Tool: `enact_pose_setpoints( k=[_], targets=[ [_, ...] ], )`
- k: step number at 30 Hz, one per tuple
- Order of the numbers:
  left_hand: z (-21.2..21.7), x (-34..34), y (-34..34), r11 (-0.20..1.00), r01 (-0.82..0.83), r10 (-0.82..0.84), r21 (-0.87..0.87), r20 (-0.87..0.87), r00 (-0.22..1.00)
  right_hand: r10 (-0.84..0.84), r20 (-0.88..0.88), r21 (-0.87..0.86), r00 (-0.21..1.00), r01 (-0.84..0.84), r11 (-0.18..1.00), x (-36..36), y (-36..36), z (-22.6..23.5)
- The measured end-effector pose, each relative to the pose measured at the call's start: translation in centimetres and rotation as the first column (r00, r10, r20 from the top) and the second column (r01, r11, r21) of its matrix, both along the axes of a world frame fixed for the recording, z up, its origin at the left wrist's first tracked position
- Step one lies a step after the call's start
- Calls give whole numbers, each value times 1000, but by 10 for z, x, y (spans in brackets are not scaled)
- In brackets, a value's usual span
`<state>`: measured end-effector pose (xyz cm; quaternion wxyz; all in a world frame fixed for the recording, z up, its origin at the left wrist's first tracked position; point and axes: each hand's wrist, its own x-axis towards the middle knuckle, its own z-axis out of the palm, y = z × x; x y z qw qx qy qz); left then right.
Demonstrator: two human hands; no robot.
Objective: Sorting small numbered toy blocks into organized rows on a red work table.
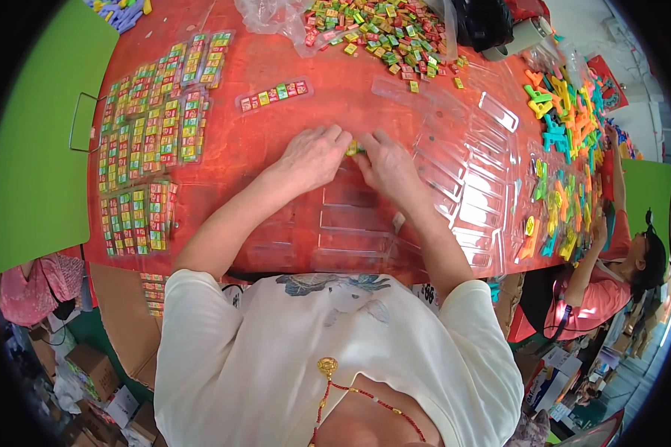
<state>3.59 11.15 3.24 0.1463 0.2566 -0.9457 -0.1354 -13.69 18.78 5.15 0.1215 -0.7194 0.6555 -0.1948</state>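
Observation:
My left hand (pixel 313 155) and my right hand (pixel 386 165) meet at the middle of a red table (pixel 276 134). Their fingertips pinch a few small coloured square pieces (pixel 355 148) between them, over a clear plastic blister tray (pixel 350 195). A single filled tray strip (pixel 273 94) lies just beyond my hands. A loose heap of small coloured pieces (pixel 376 30) lies at the far edge of the table, partly on clear plastic bags.
Rows of filled trays (pixel 153 127) cover the left of the table. Empty clear trays (pixel 466 175) spread to the right, beside a pile of coloured plastic toys (pixel 566 127). Another person in pink (pixel 611 276) sits at the right. Cardboard boxes (pixel 97 365) stand below left.

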Motion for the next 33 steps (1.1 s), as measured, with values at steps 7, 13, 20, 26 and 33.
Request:
enact_pose_setpoints(
  k=[7, 13, 20, 26, 33],
  targets=[
    [8, 3, 15, 999, -35, 36, 19, -21, 999, -43, 31, 24, 999, 43, 999, -1, 29, -2],
    [-5, 11, 17, 994, 37, -28, -100, 87, 996, 72, -6, -80, 997, -72, 994, -3, 25, -18],
    [-14, 3, -1, 988, -151, 138, 39, 224, 965, 104, -62, -160, 993, -113, 981, -3, -31, -33],
    [-5, 4, -15, 969, -230, 216, 95, 134, 967, -60, -110, -324, 992, 21, 946, -34, -121, -15],
    [-8, -16, -64, 982, -186, 187, 18, -92, 978, -350, -260, -359, 900, 246, 900, -55, -209, -45]
  ],
)
